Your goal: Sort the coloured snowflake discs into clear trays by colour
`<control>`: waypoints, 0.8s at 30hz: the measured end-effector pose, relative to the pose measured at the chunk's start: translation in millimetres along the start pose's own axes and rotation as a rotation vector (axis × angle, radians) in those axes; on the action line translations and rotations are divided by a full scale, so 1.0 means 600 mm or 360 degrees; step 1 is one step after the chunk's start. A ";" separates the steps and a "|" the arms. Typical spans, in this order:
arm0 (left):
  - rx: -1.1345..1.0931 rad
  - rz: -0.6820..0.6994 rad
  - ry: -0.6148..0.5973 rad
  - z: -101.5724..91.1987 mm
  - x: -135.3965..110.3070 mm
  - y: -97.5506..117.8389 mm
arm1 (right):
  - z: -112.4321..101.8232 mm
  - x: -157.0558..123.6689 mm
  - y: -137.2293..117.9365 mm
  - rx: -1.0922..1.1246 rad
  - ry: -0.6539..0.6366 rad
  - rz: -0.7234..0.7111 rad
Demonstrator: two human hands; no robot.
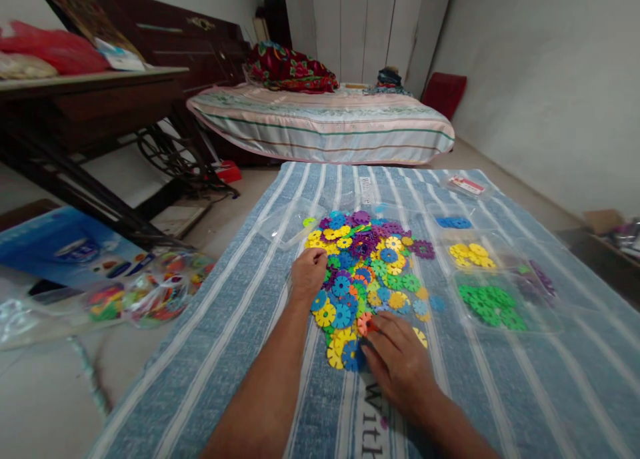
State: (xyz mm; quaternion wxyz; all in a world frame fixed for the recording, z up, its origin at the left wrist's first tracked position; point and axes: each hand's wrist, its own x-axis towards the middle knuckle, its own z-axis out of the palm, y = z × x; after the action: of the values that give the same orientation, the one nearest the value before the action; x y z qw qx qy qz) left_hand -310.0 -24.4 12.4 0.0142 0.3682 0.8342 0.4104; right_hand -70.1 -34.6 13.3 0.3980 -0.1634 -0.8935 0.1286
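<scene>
Pile of slotted discs point(343, 285), mixed colours, on cloth-covered table point(240, 325). Left hand point(309, 272): at pile's left edge, fingers curled; contents cannot be told. Right hand point(397, 352): at pile's near right edge, fingertips at orange disc point(365, 323); grip uncertain. Right of pile: green discs point(493, 305), yellow discs point(471, 254), blue discs point(453, 223), in clear trays point(543, 322).

The left hand point(309, 273) is positioned with fingers curled at the left edge of the pile of notched discs point(342, 286); the inside of its grip is hidden. The right hand point(399, 353) has its fingertips at an orange disc point(364, 323) on the pile's near part. To the right of the right hand, clear trays point(539, 321) contain green discs point(490, 305) nearest, then yellow discs point(471, 254), then blue discs point(454, 223) farthest
</scene>
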 end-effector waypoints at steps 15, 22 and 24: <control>-0.0054 -0.0034 -0.0036 0.003 -0.004 0.000 | 0.015 -0.018 -0.016 -0.0135 -0.0199 0.0059; 0.0117 0.0026 0.0131 -0.013 -0.010 0.014 | 0.014 -0.025 -0.006 -0.0143 -0.0170 0.0048; 0.0145 0.0130 0.0281 -0.032 -0.015 0.045 | 0.014 -0.025 -0.006 -0.0134 -0.0156 0.0049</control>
State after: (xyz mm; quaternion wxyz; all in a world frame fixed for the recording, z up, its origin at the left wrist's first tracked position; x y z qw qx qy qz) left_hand -293.9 -32.4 41.4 -0.0929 0.3647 0.8343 0.4030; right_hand -67.9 -44.5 -0.9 0.3445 -0.1874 -0.9139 0.1049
